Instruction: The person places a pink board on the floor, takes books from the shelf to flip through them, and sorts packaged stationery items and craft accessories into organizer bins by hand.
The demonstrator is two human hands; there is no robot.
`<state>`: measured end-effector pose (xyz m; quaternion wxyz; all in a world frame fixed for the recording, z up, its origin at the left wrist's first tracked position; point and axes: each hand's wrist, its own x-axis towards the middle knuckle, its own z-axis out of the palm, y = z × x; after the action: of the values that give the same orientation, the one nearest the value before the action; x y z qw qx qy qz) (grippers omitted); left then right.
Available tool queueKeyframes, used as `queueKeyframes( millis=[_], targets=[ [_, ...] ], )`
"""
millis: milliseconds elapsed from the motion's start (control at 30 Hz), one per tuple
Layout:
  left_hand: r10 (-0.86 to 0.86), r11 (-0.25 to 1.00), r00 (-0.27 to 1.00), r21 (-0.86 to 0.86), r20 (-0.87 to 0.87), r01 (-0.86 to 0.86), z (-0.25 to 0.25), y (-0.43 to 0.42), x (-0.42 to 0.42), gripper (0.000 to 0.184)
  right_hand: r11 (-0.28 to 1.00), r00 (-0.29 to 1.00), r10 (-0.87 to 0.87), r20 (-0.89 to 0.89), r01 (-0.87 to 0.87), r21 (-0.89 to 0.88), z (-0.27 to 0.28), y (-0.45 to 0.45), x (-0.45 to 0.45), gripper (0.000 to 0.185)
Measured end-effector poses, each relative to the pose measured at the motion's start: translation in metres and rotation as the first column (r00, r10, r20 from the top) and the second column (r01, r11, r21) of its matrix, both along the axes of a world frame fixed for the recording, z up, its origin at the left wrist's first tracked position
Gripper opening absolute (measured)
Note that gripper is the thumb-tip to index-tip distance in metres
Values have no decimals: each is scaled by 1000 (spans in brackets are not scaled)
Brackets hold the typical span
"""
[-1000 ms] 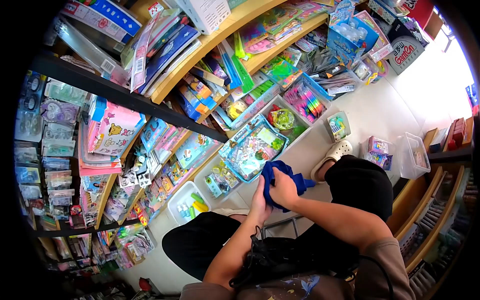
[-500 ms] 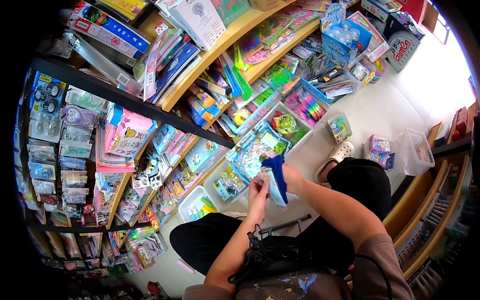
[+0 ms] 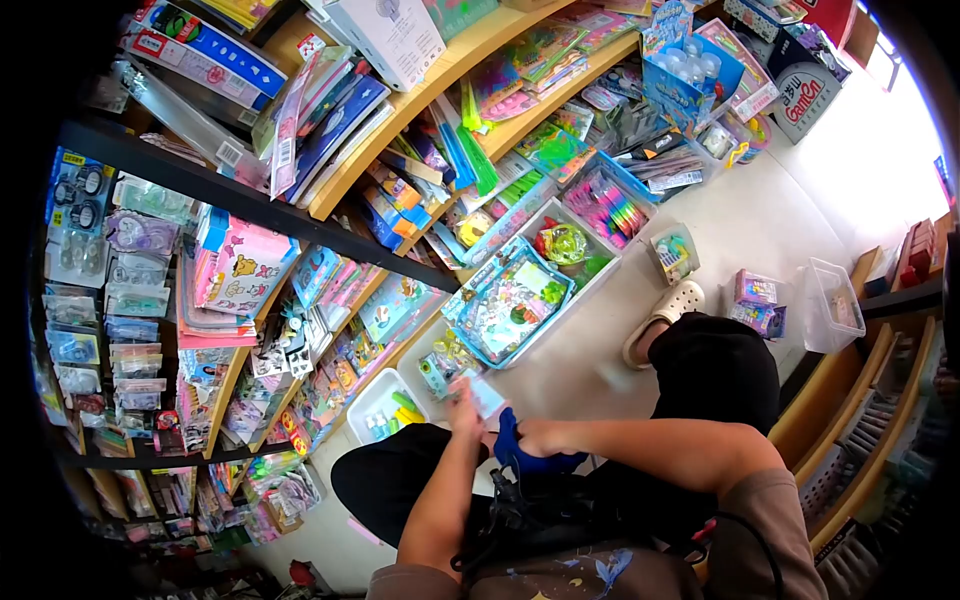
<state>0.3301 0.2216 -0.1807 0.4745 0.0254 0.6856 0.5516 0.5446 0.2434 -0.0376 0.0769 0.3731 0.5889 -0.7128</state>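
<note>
In an apparent wiping step, a blurred pale packet (image 3: 488, 398) is pinched in the left hand (image 3: 463, 412) near the left knee (image 3: 380, 468), a blue cloth (image 3: 511, 446) is clenched in the right hand (image 3: 540, 437), and steady support is presumably required next.

Pale floor (image 3: 745, 225) carrying plastic bins (image 3: 822, 322)

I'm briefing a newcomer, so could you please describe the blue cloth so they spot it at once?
Find the person's black trousers low in the view. Between their two legs, the right hand grips the blue cloth. It is plain deep blue, unlike the pale item in the left hand.
</note>
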Motion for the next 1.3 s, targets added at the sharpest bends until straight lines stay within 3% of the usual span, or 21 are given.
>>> queueKeyframes(
  millis=[67,100,133,167,200,267,300,333,400,467,533,633,733,867,1000,1100,1233,1300],
  targets=[
    [101,995,994,3,45,-101,29,-1,-10,30,996,1000,-10,18,8,85,5,-3,-1,43],
    [76,996,997,44,20,-77,-13,-10,-55,29,999,999,-43,22,42,27,6,-2,0,44],
    [137,988,983,92,-120,-126,-36,-12,-85,35,997,997,-75,28,76,-31,6,2,1,44],
    [143,990,969,20,-201,-142,-19,-7,-93,48,990,994,-106,35,109,-88,8,6,2,45],
    [117,988,924,-50,-365,-145,-34,-11,-120,57,985,989,-139,55,144,-99,13,11,4,45],
    [-126,877,701,-409,-702,-252,-28,-2,-125,53,970,975,-202,93,212,-117,22,21,8,46],
    [-299,767,550,-539,-780,-348,-18,7,-124,51,965,965,-235,115,245,-89,18,22,5,41],
    [-538,754,288,-605,-792,-255,-8,17,-111,42,958,953,-269,137,279,-61,10,23,2,36],
    [-494,847,-40,-491,-869,205,14,40,-76,37,944,929,-327,172,331,7,-4,23,-3,30],
    [-555,757,-30,-520,-831,394,16,70,-32,41,928,916,-349,196,368,-65,-2,26,-2,38],
    [-591,584,-151,-549,-793,598,2,94,1,50,915,909,-356,216,386,-114,-1,29,0,43],
    [-620,467,-281,-632,-733,618,-8,123,44,58,911,908,-353,225,388,-136,-4,31,1,43],
    [-687,455,-391,-782,-613,427,-20,139,58,70,926,913,-343,223,368,-82,-6,32,-1,41],
    [-802,303,-389,-870,-453,388,-9,156,50,75,956,935,-285,210,294,-12,-9,41,-4,40],
    [-761,499,-199,-753,-618,429,-12,156,24,62,931,904,-361,227,364,33,-4,47,-9,28],
    [-822,532,81,-708,-564,465,1,160,5,56,912,886,-405,227,408,34,-9,48,-11,31],
    [-731,637,121,-610,-671,471,20,151,-12,48,872,850,-468,243,488,-30,-13,42,-10,35],
    [-684,692,318,-448,-656,565,23,142,-13,40,845,827,-506,245,532,-53,-14,42,-7,33]
  ],
)
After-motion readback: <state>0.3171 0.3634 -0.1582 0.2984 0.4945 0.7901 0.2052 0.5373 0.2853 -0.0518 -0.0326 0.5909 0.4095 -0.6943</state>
